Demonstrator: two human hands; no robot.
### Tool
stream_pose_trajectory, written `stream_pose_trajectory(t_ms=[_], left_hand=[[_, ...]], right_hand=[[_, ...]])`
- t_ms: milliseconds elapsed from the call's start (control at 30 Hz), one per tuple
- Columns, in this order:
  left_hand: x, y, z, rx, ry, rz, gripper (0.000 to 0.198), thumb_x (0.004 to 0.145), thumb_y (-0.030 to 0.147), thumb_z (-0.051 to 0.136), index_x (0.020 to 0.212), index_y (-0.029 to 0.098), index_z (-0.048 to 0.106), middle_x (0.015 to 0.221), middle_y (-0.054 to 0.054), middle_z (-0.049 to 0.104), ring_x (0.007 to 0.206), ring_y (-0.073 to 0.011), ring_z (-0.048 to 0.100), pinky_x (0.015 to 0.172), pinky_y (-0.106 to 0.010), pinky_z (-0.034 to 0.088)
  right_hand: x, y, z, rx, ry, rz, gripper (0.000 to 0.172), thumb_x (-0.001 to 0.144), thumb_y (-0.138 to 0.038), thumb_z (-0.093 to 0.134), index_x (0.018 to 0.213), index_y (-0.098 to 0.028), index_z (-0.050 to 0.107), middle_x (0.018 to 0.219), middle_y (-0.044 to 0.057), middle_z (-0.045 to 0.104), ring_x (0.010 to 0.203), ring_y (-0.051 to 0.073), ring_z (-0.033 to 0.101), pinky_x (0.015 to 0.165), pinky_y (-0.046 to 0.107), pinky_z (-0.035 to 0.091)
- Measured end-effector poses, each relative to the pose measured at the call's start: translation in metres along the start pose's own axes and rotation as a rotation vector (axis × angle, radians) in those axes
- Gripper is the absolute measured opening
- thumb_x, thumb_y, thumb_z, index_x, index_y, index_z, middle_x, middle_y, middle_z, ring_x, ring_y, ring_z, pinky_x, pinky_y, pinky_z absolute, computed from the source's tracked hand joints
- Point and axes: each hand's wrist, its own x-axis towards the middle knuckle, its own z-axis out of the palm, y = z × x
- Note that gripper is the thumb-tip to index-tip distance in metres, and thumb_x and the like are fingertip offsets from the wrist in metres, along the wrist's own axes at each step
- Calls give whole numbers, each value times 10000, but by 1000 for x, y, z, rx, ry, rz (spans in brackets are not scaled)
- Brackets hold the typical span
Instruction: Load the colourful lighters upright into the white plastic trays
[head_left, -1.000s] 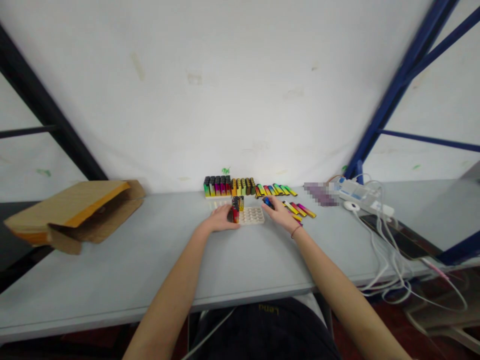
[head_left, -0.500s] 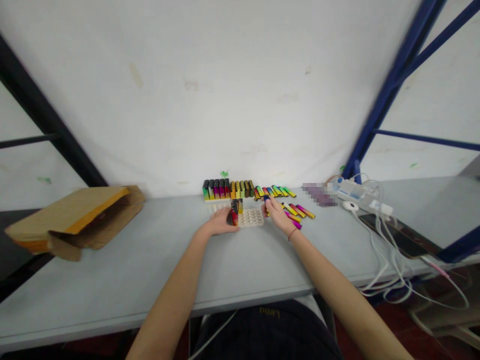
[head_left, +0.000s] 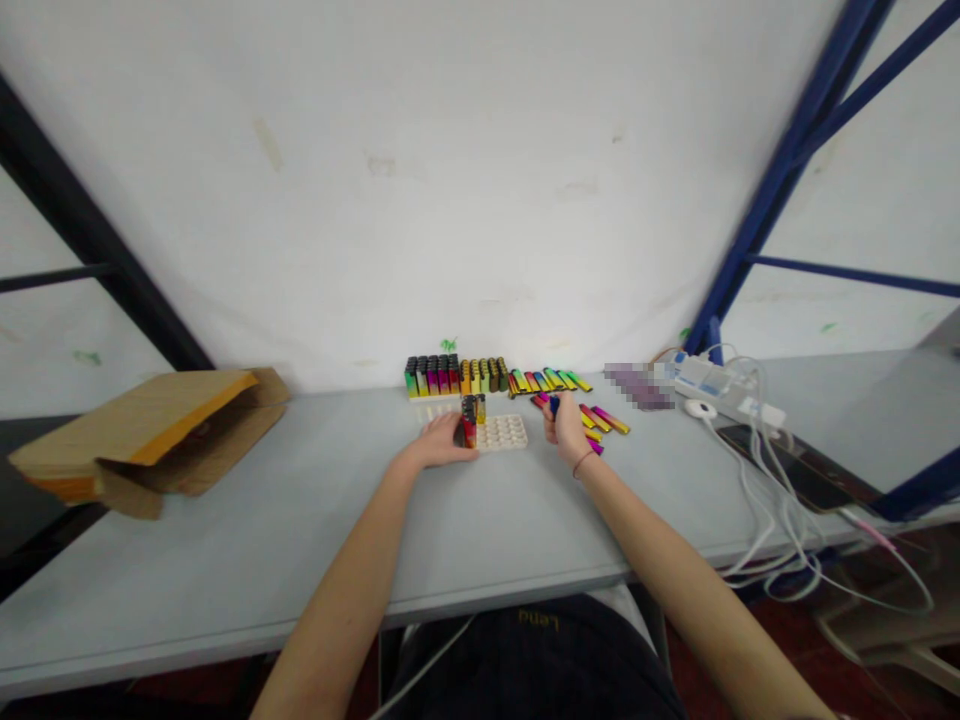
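Observation:
A cream tray with round holes [head_left: 504, 433] lies at the far middle of the grey table [head_left: 225, 540]. A few lighters [head_left: 470, 418] stand upright at its left end. My left hand [head_left: 437, 441] rests against that end, fingers curled round the tray's edge and the lighters. My right hand [head_left: 564, 424] is closed on a blue lighter [head_left: 554, 404], held upright just right of the tray. Loose coloured lighters [head_left: 600, 418] lie on the table beyond it. A filled row of lighters [head_left: 457, 376] stands by the wall.
An open cardboard box [head_left: 146, 430] lies on its side at the left. At the right are a white power strip [head_left: 709, 382], tangled cables [head_left: 772, 520] and a dark phone [head_left: 802, 478]. Blue shelf posts [head_left: 787, 170] rise at the right, black ones at the left.
My right hand has lifted the blue lighter off the table, turned it upright and drawn slightly right of the tray. My left hand has stayed at the tray.

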Motion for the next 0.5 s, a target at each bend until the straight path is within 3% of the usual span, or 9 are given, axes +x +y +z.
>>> stream_pose_trajectory(t_ms=[233, 500], left_hand=[[0, 1, 0, 10, -10, -9, 705, 654, 547, 688, 1203, 117, 581, 1245, -170, 640, 1180, -385, 591, 1008, -446, 469], [0, 0, 0, -24, 5, -14, 701, 641, 545, 703, 1205, 145, 587, 1253, -154, 647, 1191, -381, 589, 1023, -448, 464]], right_hand=[[-3, 0, 3, -24, 51, -58, 482, 958, -509, 278, 551, -252, 298, 391, -60, 221, 337, 101, 178, 355, 240, 138], [-5, -2, 2, 18, -34, -25, 474, 964, -454, 254, 541, -240, 280, 386, -76, 202, 330, 75, 132, 358, 213, 111]])
